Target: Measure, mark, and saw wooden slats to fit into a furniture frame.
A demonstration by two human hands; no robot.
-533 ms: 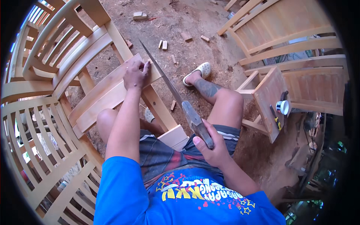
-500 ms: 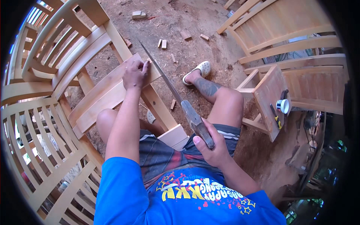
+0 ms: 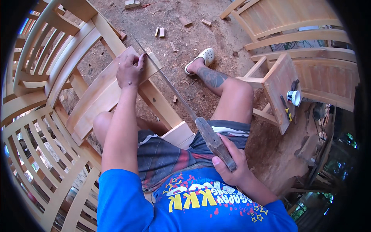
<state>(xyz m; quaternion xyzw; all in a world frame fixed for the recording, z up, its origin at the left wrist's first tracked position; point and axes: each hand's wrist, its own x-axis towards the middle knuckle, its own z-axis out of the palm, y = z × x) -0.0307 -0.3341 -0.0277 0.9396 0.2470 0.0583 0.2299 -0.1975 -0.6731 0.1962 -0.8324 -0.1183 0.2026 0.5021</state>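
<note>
My right hand [image 3: 232, 161] is wrapped round the worn wooden handle of a handsaw [image 3: 215, 142]. Its long thin blade [image 3: 170, 86] slants away to the far left, lying across the end of a pale wooden board [image 3: 99, 92]. Close beside the blade, my left hand [image 3: 130, 71] presses on that board with its fingers curled, the fingertips partly hidden. The board rests across wooden rails [image 3: 158, 103] over my left leg. Whether the teeth have cut into the wood I cannot tell.
Slatted wooden furniture frames [image 3: 50, 154] crowd the left side. At right stands a small wooden stool [image 3: 276, 92] with a white cup [image 3: 293, 98] and a yellow-handled tool [image 3: 288, 113] on it. Wood offcuts [image 3: 162, 32] lie on the dirt floor. Panelled furniture [image 3: 324, 73] stands behind the stool.
The saw handle has come nearer my body with my right hand, and the blade has slid back along the board's end. My left hand stays on the board. The whole view has shifted slightly.
</note>
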